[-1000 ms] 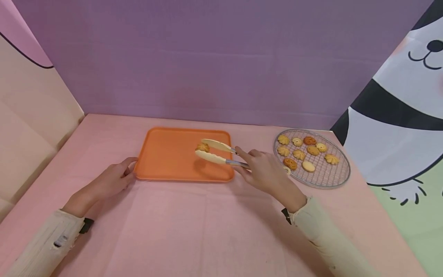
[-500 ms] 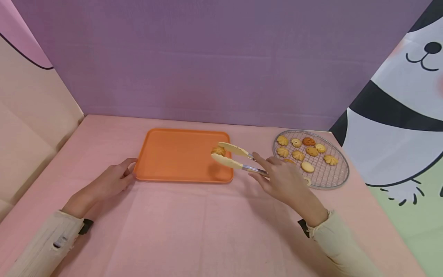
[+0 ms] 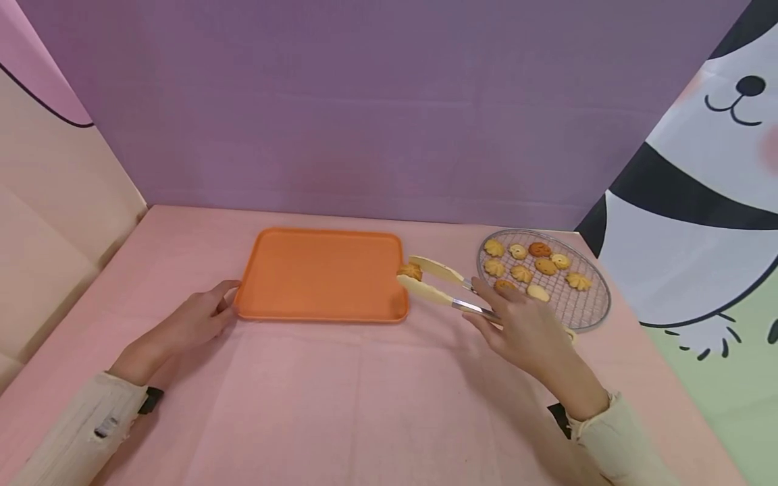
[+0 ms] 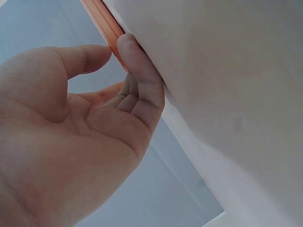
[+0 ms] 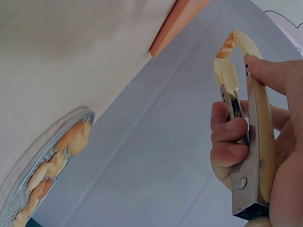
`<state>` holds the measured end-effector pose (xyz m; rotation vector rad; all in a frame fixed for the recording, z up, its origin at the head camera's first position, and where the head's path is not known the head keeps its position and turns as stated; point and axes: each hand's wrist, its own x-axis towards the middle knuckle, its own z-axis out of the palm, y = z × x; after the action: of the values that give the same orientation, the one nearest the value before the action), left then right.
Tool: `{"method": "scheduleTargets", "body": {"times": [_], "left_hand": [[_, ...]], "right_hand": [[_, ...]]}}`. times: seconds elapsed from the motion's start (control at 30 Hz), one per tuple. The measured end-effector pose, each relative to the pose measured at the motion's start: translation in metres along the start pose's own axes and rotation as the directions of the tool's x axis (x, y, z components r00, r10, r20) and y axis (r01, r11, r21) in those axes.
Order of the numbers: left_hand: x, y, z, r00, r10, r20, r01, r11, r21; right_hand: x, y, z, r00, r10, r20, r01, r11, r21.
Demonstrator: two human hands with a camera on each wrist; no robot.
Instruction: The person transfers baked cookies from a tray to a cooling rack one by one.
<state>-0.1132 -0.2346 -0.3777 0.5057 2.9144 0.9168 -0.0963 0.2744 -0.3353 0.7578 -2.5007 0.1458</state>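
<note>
In the head view my right hand [image 3: 531, 331] grips a pair of tongs [image 3: 425, 291] with cream tips and metal arms. A ridged golden cookie [image 3: 410, 271] is clamped between the tips, level with the right edge of the orange tray [image 3: 322, 277]. The right wrist view shows my thumb on one arm of the tongs [image 5: 262, 132] and curled fingers round the other, the cookie [image 5: 227, 46] at the far end. My left hand [image 3: 197, 316] is at the tray's near left corner; in the left wrist view its thumb and a finger pinch the tray rim [image 4: 106, 26].
To the right of the tray, a round wire rack [image 3: 577, 304] holds several cookies of different shapes, partly hidden behind my right hand. A pink cloth [image 3: 304, 391] covers the table. A purple backdrop [image 3: 365, 135] stands behind, with a panda-print panel [image 3: 699, 270] at the right.
My right hand has moved rightward with the tongs and cookie, from above the tray to its right edge. My left hand has stayed at the tray corner.
</note>
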Motion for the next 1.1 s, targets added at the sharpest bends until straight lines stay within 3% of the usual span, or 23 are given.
{"method": "scheduleTargets", "body": {"times": [0.3,0.53,1.1], "left_hand": [[0.0,0.0,0.0,1.0,-0.008,0.007,0.008,1.0,-0.005],[0.0,0.0,0.0,1.0,0.0,0.007,0.0,1.0,-0.01],[0.001,-0.003,0.001,1.0,0.006,0.005,-0.005,1.0,-0.012]], "right_hand": [[-0.019,0.008,-0.01,0.994,0.107,0.038,-0.108,0.994,0.014],[-0.036,0.017,-0.015,0.991,0.135,-0.013,-0.135,0.991,0.003],[-0.076,0.051,-0.026,0.962,0.269,-0.043,-0.272,0.96,-0.067]]}}
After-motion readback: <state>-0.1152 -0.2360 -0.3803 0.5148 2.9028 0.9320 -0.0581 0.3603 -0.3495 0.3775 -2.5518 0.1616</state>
